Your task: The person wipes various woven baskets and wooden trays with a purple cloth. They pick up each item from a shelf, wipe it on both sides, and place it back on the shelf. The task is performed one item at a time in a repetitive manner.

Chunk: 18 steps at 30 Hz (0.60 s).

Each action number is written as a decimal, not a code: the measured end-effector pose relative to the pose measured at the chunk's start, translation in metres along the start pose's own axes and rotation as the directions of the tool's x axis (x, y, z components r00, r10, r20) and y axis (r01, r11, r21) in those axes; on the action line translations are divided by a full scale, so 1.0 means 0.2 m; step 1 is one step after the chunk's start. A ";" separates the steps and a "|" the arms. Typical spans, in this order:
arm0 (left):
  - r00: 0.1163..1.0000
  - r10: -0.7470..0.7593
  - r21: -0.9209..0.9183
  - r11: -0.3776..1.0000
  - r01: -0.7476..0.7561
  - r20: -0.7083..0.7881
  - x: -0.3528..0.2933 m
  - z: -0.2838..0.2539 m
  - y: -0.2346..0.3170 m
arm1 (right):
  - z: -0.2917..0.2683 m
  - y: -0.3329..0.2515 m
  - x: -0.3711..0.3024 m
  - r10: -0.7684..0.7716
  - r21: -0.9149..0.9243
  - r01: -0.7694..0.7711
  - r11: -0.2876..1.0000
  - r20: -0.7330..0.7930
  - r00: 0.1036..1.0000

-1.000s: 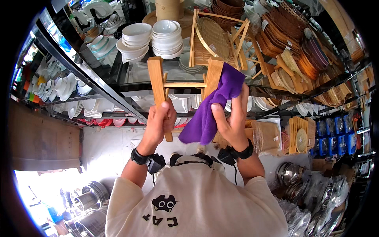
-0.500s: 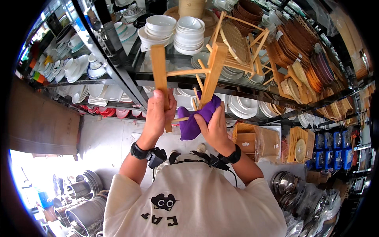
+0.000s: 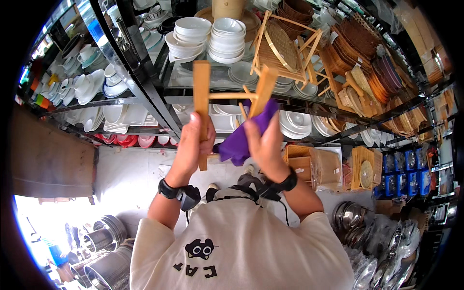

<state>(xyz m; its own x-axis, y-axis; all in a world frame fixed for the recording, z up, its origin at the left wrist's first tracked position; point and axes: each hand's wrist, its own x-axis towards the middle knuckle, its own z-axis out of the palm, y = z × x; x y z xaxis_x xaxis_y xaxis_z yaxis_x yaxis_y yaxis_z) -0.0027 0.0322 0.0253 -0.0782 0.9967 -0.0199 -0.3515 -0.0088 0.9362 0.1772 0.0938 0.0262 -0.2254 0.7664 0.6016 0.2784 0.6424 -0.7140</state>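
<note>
I hold a light wooden frame (image 3: 201, 89) in front of me, made of flat slats joined by thin round dowels. My left hand (image 3: 193, 141) is closed around its left slat, thumb on top. A purple cloth (image 3: 237, 146) drapes over the lower part of the right slat and hides the dowels there. My right hand (image 3: 265, 147) is closed on the cloth against that slat; some of its fingertips are hidden behind the fabric.
Ahead, a glass shelf carries stacked white bowls (image 3: 227, 41), a wooden rack with a round woven tray (image 3: 280, 47), and brown woven baskets (image 3: 348, 53). Metal pots (image 3: 107, 263) stand at lower left. Wooden boxes (image 3: 324, 169) sit on the right below the shelf.
The wooden frame's upper ends have dropped a little toward me. My right hand has shifted over the right slat with the purple cloth, its fingers now more behind the fabric.
</note>
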 end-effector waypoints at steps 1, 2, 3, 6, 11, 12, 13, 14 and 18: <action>1.000 0.018 -0.020 1.000 -0.019 -0.021 0.00 -0.01 0.02 | 0.03 0.03 -0.06 -0.119 -0.156 0.125 0.980 0.043 0.992; 0.998 0.041 -0.041 0.998 -0.042 -0.043 0.00 -0.01 0.03 | 0.06 0.10 -0.14 -0.119 -0.185 0.130 0.974 0.068 0.991; 0.995 0.076 -0.104 0.991 -0.082 -0.066 -0.01 0.00 0.02 | 0.07 0.10 -0.18 -0.099 -0.198 0.118 0.973 0.104 0.990; 0.989 0.133 -0.091 0.986 -0.138 -0.062 0.01 -0.03 0.06 | 0.07 0.13 -0.24 -0.049 -0.082 0.070 0.994 0.235 0.971; 0.995 0.091 -0.139 0.986 -0.094 -0.030 0.00 -0.08 0.02 | -0.02 0.07 -0.11 -0.121 -0.059 0.148 0.987 0.332 0.935; 0.997 0.081 -0.117 0.990 -0.083 -0.019 0.00 -0.09 0.00 | -0.03 0.03 -0.07 -0.118 -0.044 0.137 0.990 0.297 0.948; 0.997 0.071 -0.099 0.993 -0.072 -0.009 0.00 -0.09 -0.02 | -0.04 -0.01 -0.04 -0.114 -0.030 0.127 0.991 0.264 0.958; 0.999 0.031 -0.080 0.996 -0.031 -0.009 -0.01 -0.08 -0.04 | -0.05 -0.02 -0.02 -0.110 -0.017 0.117 0.993 0.230 0.967; 0.995 -0.056 -0.054 0.997 0.060 0.081 -0.04 -0.09 -0.12 | -0.08 -0.06 0.16 -0.102 0.083 0.100 0.992 0.020 0.995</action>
<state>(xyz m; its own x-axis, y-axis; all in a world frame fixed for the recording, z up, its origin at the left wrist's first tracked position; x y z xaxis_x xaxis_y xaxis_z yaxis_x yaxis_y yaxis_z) -0.0105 0.0224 -0.0043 0.0173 0.9989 -0.0440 -0.4051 0.0472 0.9131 0.1822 0.1111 0.0606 -0.2710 0.6966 0.6643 0.1762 0.7143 -0.6772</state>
